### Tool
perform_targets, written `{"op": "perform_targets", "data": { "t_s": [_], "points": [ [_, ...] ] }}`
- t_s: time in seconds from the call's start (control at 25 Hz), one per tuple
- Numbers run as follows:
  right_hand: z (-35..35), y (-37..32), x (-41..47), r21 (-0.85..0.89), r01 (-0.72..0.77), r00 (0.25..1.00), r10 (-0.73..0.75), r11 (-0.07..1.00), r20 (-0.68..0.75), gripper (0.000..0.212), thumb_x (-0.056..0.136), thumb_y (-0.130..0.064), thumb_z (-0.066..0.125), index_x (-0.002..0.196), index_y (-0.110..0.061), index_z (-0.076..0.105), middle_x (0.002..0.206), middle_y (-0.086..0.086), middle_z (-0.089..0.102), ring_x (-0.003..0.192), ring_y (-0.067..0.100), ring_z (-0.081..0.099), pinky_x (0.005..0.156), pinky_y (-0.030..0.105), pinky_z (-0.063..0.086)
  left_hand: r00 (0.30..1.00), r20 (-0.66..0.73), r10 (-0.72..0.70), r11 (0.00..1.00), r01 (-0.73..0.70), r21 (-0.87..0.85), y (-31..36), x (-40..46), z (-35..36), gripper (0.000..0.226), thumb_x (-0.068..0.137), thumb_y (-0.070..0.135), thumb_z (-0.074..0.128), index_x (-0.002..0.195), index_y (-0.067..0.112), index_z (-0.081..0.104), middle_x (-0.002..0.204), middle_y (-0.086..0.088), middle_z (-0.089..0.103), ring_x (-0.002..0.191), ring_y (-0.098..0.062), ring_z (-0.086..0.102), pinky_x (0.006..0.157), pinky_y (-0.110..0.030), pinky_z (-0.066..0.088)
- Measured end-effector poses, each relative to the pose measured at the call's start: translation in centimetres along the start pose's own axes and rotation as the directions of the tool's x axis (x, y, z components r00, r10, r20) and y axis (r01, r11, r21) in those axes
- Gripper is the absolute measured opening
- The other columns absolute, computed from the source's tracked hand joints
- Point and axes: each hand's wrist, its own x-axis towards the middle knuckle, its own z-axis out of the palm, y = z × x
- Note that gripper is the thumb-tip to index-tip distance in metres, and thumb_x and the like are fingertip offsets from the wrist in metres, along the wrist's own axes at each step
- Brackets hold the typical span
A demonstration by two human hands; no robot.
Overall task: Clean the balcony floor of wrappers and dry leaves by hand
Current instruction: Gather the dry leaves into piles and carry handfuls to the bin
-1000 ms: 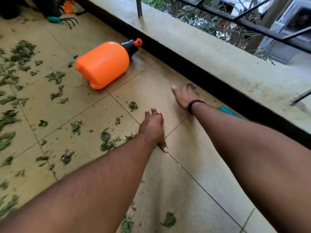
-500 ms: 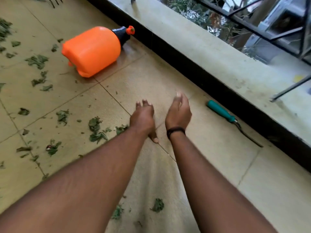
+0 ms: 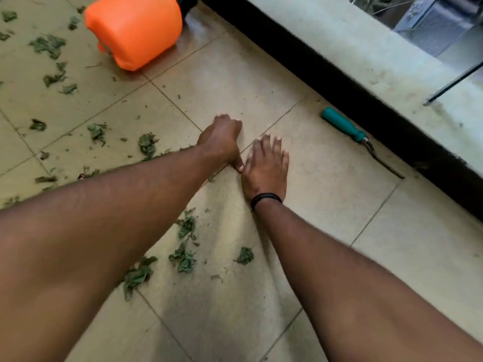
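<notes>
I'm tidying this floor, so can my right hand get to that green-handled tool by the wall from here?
Probably yes. The right hand lies flat on the tile, and only bare floor separates it from the green-handled tool beside the wall.

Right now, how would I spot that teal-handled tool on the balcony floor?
Find the dark base of the ledge running along the right side of the floor. The tool lies on the tiles beside it, right of both hands. It alone has a teal handle and a thin dark metal end; the sprayer is bulky and orange.
</notes>
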Motion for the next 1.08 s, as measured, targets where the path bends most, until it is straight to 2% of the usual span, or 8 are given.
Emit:
{"op": "perform_targets", "data": {
  "t_s": [0.12,0.28,0.52,0.72,0.8,0.84,0.96,1.08],
  "points": [
    [-0.1,0.3,0.2,0.019,-0.004,1.000,0.004,1.000,0.016,0.053,0.106,-0.030,0.030,0.158,-0.022,0.027,0.169,-0.001,0.012,0.156,0.025,0.000,0.126,0.046,0.002,0.946,-0.177,0.271,0.961,-0.255,0.111,0.5,-5.1,0.8,0.060,0.093,0.016,0.064,0.150,0.019,0.042,0.155,-0.011,0.042,0.144,-0.029,0.038,0.113,-0.040,0.038],
    [-0.3,0.4,-0.2,-0.010,0.040,0.999,-0.039,0.999,0.023,0.053,0.106,-0.029,0.033,0.158,-0.022,0.026,0.169,-0.002,0.011,0.156,0.026,-0.001,0.126,0.049,0.003,0.897,-0.204,0.391,0.917,-0.399,0.000,-2.2,-14.9,1.5,0.057,0.099,0.025,0.059,0.153,0.031,0.038,0.159,0.005,0.037,0.143,-0.015,0.039,0.108,-0.034,0.041],
    [-0.6,1.0,0.1,-0.078,0.134,0.988,-0.127,0.988,0.090,0.055,0.107,-0.035,0.026,0.159,-0.019,0.021,0.170,0.000,0.007,0.156,0.030,0.000,0.123,0.055,0.005,0.922,-0.137,0.361,0.932,-0.363,0.009,-11.0,-24.5,6.2,0.070,0.101,0.034,0.055,0.161,0.022,0.021,0.168,-0.003,0.018,0.155,-0.017,0.015,0.124,-0.032,0.019],
    [-1.4,1.0,1.2,-0.082,0.172,0.960,-0.148,0.982,0.237,0.059,0.108,-0.039,0.027,0.161,-0.019,0.010,0.170,-0.001,-0.005,0.155,0.032,-0.007,0.122,0.058,0.004,0.879,-0.379,0.291,0.942,-0.332,-0.045,-12.7,-26.8,9.4,0.070,0.101,0.040,0.054,0.159,0.012,0.025,0.167,-0.009,0.021,0.155,-0.021,0.016,0.126,-0.040,0.018],
    [-2.2,1.4,0.5,0.014,0.156,0.955,-0.154,0.988,0.255,0.058,0.108,-0.038,0.030,0.160,-0.016,0.016,0.170,0.001,0.000,0.156,0.031,-0.004,0.123,0.056,0.005,0.814,-0.471,0.340,0.917,-0.398,-0.026,-12.5,-28.4,11.4,0.061,0.100,0.035,0.058,0.151,0.008,0.041,0.152,-0.016,0.046,0.142,-0.027,0.042,0.117,-0.042,0.036],
    [-2.3,1.9,-1.2,0.062,0.111,0.967,-0.123,0.992,0.221,0.058,0.107,-0.039,0.029,0.159,-0.014,0.021,0.170,0.004,0.005,0.156,0.030,0.000,0.124,0.054,0.008,0.785,-0.483,0.387,0.895,-0.447,-0.009,-12.7,-29.2,13.1,0.055,0.098,0.030,0.062,0.146,0.007,0.048,0.134,-0.017,0.059,0.122,-0.028,0.055,0.102,-0.042,0.049],
    [-1.0,3.3,-11.1,0.094,-0.113,0.993,0.109,0.989,0.042,0.063,0.105,-0.044,0.023,0.155,-0.006,0.028,0.167,0.013,0.016,0.155,0.029,0.010,0.125,0.049,0.012,0.754,-0.372,0.542,0.825,-0.562,0.064,-13.8,-31.0,18.2,0.052,0.098,0.020,0.062,0.147,0.013,0.044,0.092,-0.007,0.051,0.079,-0.020,0.044,0.064,-0.040,0.050],
    [0.4,2.0,-16.9,-0.020,-0.243,0.970,0.243,0.970,0.028,0.069,0.106,-0.048,0.018,0.158,-0.003,0.019,0.168,0.015,0.009,0.155,0.031,0.005,0.125,0.048,0.008,0.684,-0.366,0.631,0.764,-0.631,0.138,-15.3,-30.5,19.6,0.053,0.100,0.014,0.057,0.149,0.012,0.038,0.086,-0.007,0.047,0.074,-0.021,0.042,0.060,-0.039,0.045]
  ]
}}
